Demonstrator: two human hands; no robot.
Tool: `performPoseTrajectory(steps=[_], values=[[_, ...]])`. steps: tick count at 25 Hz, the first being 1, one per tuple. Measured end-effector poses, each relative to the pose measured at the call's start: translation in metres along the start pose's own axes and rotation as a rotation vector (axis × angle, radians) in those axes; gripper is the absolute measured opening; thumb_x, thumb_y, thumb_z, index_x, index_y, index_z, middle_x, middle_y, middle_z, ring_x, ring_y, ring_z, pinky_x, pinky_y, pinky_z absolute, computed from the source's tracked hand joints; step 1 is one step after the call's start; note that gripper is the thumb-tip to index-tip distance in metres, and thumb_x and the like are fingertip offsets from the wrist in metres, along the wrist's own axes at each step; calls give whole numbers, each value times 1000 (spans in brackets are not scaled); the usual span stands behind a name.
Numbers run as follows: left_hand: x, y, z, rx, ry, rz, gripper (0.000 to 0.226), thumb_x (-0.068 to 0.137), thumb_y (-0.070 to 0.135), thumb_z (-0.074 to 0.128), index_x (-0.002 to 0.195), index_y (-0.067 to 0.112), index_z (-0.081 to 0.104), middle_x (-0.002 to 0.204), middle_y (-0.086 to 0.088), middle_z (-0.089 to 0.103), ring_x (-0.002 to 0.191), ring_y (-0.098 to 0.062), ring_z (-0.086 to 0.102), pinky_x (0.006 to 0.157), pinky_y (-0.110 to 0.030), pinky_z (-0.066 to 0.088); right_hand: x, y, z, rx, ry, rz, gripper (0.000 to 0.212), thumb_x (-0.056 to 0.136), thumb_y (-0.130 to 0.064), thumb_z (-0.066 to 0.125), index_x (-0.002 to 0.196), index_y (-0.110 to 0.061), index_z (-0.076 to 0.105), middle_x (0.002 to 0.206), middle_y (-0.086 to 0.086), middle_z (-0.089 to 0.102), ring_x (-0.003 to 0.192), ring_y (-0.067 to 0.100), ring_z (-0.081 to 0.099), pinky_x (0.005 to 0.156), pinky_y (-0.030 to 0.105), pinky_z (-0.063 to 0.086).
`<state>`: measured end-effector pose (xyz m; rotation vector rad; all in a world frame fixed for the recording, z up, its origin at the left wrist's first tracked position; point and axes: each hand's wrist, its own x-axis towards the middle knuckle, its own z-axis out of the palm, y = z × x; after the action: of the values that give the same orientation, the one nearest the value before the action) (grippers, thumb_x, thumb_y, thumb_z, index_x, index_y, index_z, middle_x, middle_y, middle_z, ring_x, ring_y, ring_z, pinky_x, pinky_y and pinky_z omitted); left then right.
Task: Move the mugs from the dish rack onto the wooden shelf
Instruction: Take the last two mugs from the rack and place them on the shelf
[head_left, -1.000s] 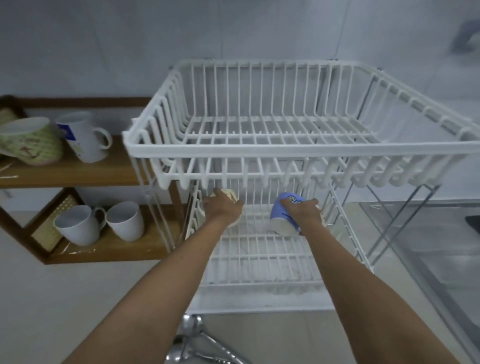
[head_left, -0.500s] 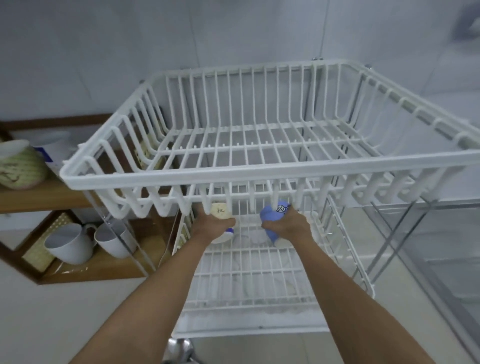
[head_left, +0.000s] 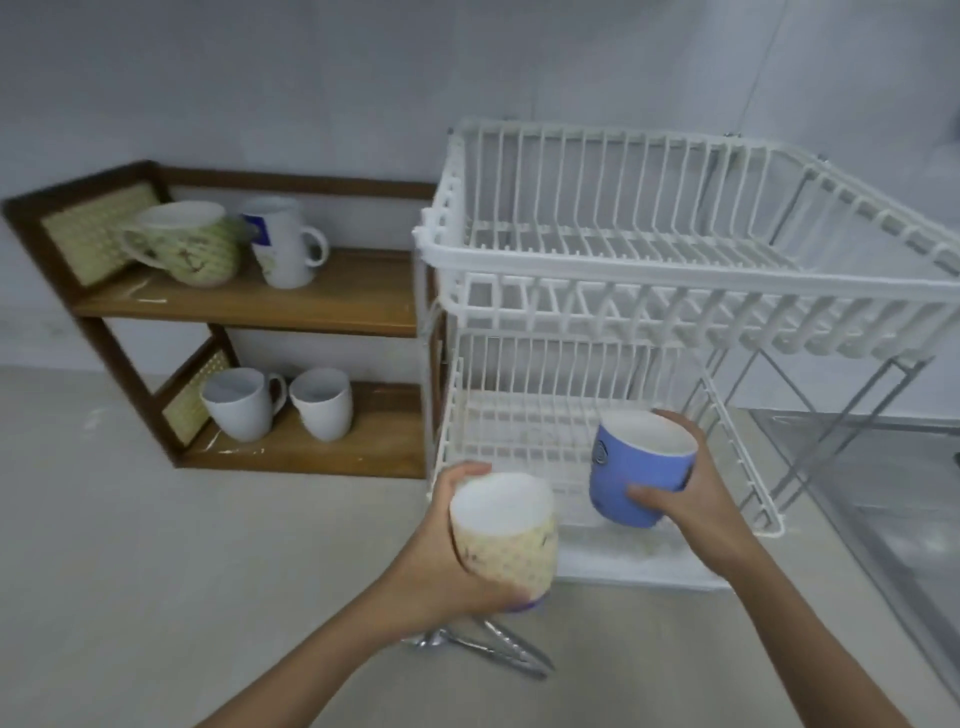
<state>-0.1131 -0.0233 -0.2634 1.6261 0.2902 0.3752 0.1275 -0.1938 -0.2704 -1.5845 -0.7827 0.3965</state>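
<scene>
My left hand (head_left: 441, 566) grips a cream patterned mug (head_left: 506, 540), held upright in front of the white two-tier dish rack (head_left: 675, 291). My right hand (head_left: 691, 499) holds a blue mug (head_left: 631, 475) upright over the rack's lower tier. Both rack tiers show no other mugs. To the left stands the wooden shelf (head_left: 332, 296). Its top board carries a green patterned mug (head_left: 192, 244) and a tall white mug (head_left: 283, 241). Two white mugs (head_left: 244, 405) (head_left: 322, 402) sit on its lower board.
Metal tongs (head_left: 493, 649) lie on the pale counter (head_left: 156, 545) just below my left hand. A steel sink (head_left: 883, 493) lies to the right of the rack. A grey wall runs behind everything.
Both hands have drawn back out of the rack's lower tier, each lifting a mug and turning it mouth up. My view has swung left, bringing the whole shelf into sight.
</scene>
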Motion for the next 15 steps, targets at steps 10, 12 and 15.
performPoseTrajectory(steps=[10,12,15], values=[[-59,-19,-164,25,258,-115,86,55,15,87,122,41,40,116,10,56,105,-13,61,72,-25,57,-68,-72,166,67,-268,-140,101,50,-51,88,134,-28,36,127,-20,54,119,9,54,90,17,48],[-41,-26,-186,138,389,-110,89,57,10,90,123,37,37,117,11,52,104,-8,56,76,-23,54,-61,-88,204,43,-264,-204,99,48,-37,89,132,-31,37,124,-23,54,118,6,53,89,13,46],[-10,-37,-208,218,447,-71,90,54,13,92,126,24,38,117,2,53,106,-14,55,82,-27,51,-32,-118,257,34,-154,-315,93,48,-28,87,127,-36,39,121,-25,52,116,-1,52,87,8,46]])
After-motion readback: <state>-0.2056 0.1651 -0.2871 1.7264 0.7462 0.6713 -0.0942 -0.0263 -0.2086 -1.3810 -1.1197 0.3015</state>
